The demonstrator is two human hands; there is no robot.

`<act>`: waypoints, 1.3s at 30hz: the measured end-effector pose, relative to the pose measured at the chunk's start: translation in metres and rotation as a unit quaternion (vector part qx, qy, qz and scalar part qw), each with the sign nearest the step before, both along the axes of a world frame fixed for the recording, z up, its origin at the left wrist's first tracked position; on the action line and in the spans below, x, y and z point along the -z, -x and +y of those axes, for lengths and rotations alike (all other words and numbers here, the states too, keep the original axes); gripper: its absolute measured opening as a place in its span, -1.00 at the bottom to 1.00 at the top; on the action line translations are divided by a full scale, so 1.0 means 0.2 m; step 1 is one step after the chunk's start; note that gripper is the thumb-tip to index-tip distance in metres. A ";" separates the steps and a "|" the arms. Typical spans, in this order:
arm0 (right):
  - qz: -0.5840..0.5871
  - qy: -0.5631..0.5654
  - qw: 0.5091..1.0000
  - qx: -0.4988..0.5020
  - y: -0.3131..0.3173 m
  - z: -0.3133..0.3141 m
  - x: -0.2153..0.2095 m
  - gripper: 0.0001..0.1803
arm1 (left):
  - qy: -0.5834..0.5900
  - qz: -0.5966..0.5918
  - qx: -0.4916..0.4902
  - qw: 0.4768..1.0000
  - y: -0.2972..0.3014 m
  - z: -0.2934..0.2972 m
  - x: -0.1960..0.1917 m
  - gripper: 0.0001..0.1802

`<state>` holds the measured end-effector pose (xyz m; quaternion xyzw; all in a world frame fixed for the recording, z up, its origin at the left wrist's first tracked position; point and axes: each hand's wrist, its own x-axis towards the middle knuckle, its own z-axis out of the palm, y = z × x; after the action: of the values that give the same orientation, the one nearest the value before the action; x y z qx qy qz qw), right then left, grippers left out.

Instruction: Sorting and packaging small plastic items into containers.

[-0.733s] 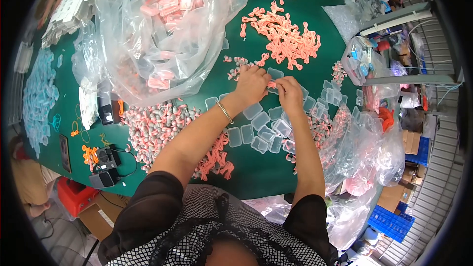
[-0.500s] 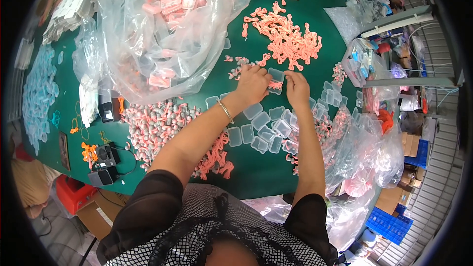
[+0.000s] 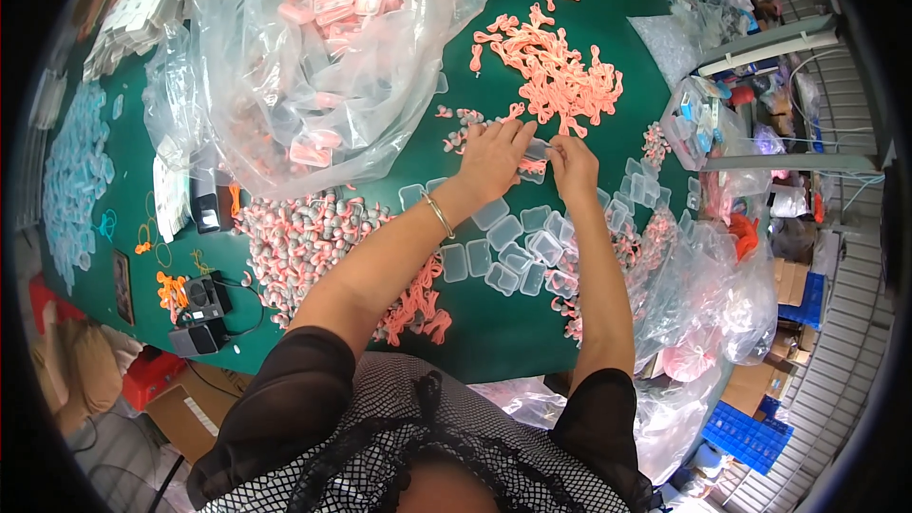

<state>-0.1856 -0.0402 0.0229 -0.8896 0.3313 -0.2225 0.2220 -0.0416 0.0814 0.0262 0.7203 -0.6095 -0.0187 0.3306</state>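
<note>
Between my hands is a small clear plastic case (image 3: pixel 534 167) with coral-pink cord inside. My left hand (image 3: pixel 494 160) holds its left side, the fingers reaching forward to its raised lid. My right hand (image 3: pixel 575 169) is closed in a pinch at the case's right edge; its fingertips are partly hidden. Just past my left hand lie several grey-and-pink earphone-like pieces (image 3: pixel 454 139). Beyond both hands spreads a pile of coral cord bundles (image 3: pixel 556 71). Empty clear cases (image 3: pixel 508 228) lie scattered on the near side, between my forearms.
A large clear bag (image 3: pixel 313 85) of filled pink cases covers the far left. A heap of grey-and-pink pieces (image 3: pixel 304 247) lies left of my left forearm. Blue cases (image 3: pixel 74 180) line the green table's (image 3: pixel 475 323) left edge. Plastic bags (image 3: pixel 703 285) crowd the right.
My left fingers have stretched forward over the case's lid, which looks lower than before. My right fingers have drawn closer together at the case's edge.
</note>
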 end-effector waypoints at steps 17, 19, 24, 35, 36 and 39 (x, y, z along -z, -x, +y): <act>-0.045 -0.075 0.990 -0.108 0.03 0.25 -0.16 -0.74 | 0.059 0.059 0.163 0.983 -0.09 0.06 -0.03 -0.80; -0.029 -0.106 0.987 -0.114 0.01 0.32 -0.28 -0.71 | 0.072 0.062 0.166 0.982 -0.12 0.14 -0.12 -0.79; -0.124 -0.159 0.971 -0.131 -0.13 0.45 -0.46 -0.69 | 0.141 0.025 0.089 0.986 -0.24 0.37 -0.43 -0.80; -0.115 -0.189 0.975 -0.019 -0.02 0.31 -0.13 -0.83 | 0.057 -0.042 -0.258 0.964 -0.99 0.42 -0.45 -0.77; -0.108 -0.171 0.979 -0.010 -0.01 0.28 -0.11 -0.83 | 0.091 -0.082 -0.250 0.960 -0.95 0.41 -0.45 -0.78; -0.082 -0.127 0.988 0.021 0.02 0.20 -0.05 -0.84 | 0.180 -0.107 -0.215 0.954 -0.83 0.41 -0.55 -0.78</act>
<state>-0.1888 -0.0002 0.0334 -0.8259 0.3559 -0.2558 0.3548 0.1236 0.1626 0.1368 0.7609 -0.4651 0.2397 0.3838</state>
